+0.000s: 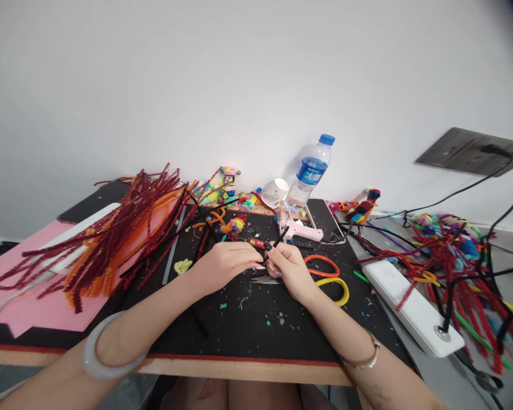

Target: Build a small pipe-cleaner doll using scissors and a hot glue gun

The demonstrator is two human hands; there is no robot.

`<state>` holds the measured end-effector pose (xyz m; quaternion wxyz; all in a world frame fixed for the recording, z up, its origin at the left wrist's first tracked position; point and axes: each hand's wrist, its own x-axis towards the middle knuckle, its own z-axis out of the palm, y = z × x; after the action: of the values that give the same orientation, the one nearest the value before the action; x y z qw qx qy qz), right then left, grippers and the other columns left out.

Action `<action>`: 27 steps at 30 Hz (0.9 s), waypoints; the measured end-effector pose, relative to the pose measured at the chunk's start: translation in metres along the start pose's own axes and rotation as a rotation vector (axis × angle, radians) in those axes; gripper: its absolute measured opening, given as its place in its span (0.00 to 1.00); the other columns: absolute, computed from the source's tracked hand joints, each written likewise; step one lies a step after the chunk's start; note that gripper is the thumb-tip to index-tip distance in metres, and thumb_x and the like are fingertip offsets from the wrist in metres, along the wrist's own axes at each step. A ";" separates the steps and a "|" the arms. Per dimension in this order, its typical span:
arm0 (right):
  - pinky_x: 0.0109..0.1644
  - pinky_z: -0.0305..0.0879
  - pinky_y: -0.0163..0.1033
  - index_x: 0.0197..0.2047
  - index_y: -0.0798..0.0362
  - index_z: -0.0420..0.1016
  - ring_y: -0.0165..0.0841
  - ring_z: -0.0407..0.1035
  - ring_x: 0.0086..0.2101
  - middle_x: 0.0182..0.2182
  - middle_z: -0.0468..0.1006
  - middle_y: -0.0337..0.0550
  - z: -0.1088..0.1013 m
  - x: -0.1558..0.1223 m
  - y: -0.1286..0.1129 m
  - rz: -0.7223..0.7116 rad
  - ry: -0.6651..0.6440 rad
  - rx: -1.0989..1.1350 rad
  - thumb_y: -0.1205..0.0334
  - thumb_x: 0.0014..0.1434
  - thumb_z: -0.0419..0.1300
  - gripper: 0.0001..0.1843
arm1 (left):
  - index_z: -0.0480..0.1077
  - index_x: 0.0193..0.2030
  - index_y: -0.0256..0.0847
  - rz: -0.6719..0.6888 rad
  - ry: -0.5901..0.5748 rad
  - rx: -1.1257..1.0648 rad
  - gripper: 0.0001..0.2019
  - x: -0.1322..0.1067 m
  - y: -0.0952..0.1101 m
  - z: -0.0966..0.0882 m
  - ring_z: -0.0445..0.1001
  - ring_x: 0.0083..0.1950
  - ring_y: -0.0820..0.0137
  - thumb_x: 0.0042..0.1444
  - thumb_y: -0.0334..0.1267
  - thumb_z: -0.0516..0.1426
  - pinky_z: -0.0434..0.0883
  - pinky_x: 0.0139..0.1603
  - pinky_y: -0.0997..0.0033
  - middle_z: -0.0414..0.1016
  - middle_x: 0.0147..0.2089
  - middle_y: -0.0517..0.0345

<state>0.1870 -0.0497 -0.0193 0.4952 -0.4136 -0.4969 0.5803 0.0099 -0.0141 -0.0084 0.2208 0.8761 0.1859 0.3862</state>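
Note:
My left hand (235, 261) and my right hand (288, 266) meet over the middle of the black mat (239, 336). Both are closed, fingertips together on a short black pipe cleaner (281, 237), whose end sticks up above my right thumb. The part between the fingers is mostly hidden. Under my right hand lies a pair of scissors (342, 291) with one orange and one yellow handle loop, its blades pointing left. A pink glue gun (303, 230) rests just beyond my hands. Close to my left fingertips is a small red-labelled object (257, 243), partly covered.
Red and orange pipe cleaners (123, 239) are heaped at the left on pink paper (8, 290). A water bottle (310, 173) and a paper cup (275, 192) stand by the wall. Fuzzy figures (229, 181) sit at the back. A white power strip (412, 307) and cables lie right.

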 end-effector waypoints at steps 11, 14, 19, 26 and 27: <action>0.18 0.45 0.32 0.22 0.56 0.69 0.21 0.53 0.15 0.17 0.64 0.35 0.003 -0.002 -0.006 -0.024 -0.058 -0.068 0.47 0.56 0.58 0.21 | 0.70 0.29 0.35 -0.650 0.150 -0.622 0.07 0.013 0.017 0.003 0.70 0.24 0.76 0.54 0.37 0.57 0.71 0.27 0.77 0.70 0.22 0.62; 0.19 0.46 0.32 0.21 0.57 0.68 0.21 0.54 0.16 0.19 0.64 0.35 0.002 -0.003 -0.007 -0.050 -0.051 -0.126 0.48 0.58 0.57 0.22 | 0.69 0.30 0.35 -0.624 0.139 -0.657 0.10 0.012 0.016 0.004 0.69 0.25 0.77 0.55 0.41 0.57 0.70 0.28 0.77 0.69 0.22 0.63; 0.20 0.46 0.32 0.21 0.57 0.68 0.21 0.54 0.16 0.17 0.64 0.35 0.002 -0.005 -0.008 -0.060 -0.088 -0.179 0.48 0.60 0.55 0.23 | 0.67 0.30 0.35 -0.614 0.088 -0.748 0.12 0.010 0.013 0.004 0.67 0.24 0.78 0.56 0.44 0.56 0.67 0.27 0.78 0.67 0.22 0.63; 0.21 0.44 0.33 0.19 0.56 0.67 0.23 0.52 0.16 0.14 0.62 0.35 0.001 -0.004 -0.007 -0.049 -0.102 -0.169 0.47 0.60 0.53 0.25 | 0.66 0.26 0.35 -0.606 -0.024 -0.669 0.14 0.009 0.011 -0.001 0.62 0.22 0.78 0.56 0.45 0.56 0.63 0.25 0.78 0.63 0.21 0.65; 0.21 0.45 0.33 0.18 0.56 0.66 0.23 0.51 0.16 0.13 0.62 0.35 0.001 -0.004 -0.006 -0.053 -0.095 -0.158 0.47 0.60 0.53 0.26 | 0.65 0.26 0.35 -0.609 -0.052 -0.671 0.14 0.009 0.011 -0.002 0.62 0.22 0.79 0.56 0.44 0.56 0.63 0.25 0.78 0.62 0.21 0.65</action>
<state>0.1876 -0.0536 -0.0131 0.4522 -0.4101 -0.5746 0.5451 0.0158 -0.0185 0.0035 0.6008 0.6707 0.2942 0.3204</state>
